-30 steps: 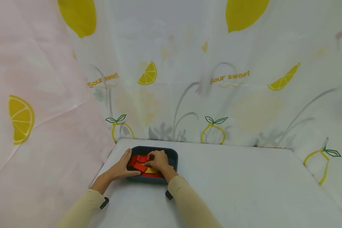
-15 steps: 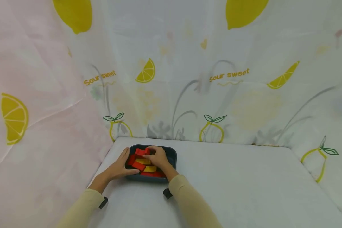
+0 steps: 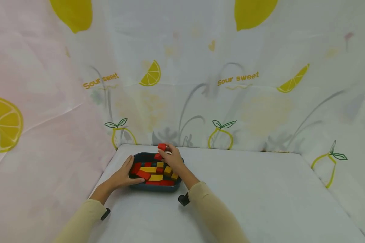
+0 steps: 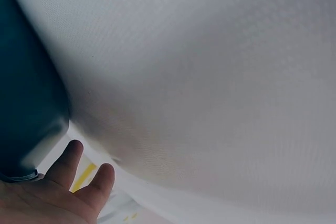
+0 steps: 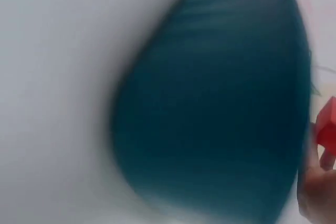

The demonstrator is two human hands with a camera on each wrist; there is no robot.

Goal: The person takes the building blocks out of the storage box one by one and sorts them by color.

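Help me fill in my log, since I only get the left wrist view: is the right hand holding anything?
Observer: Yes, the right hand pinches a red block.
Operator: I see just the outside of the tray. What is in it?
Observer: Other red blocks and yellow blocks.
Operator: And what is printed on the backdrop?
Observer: Lemons and, more than once, the words "Sour sweet".
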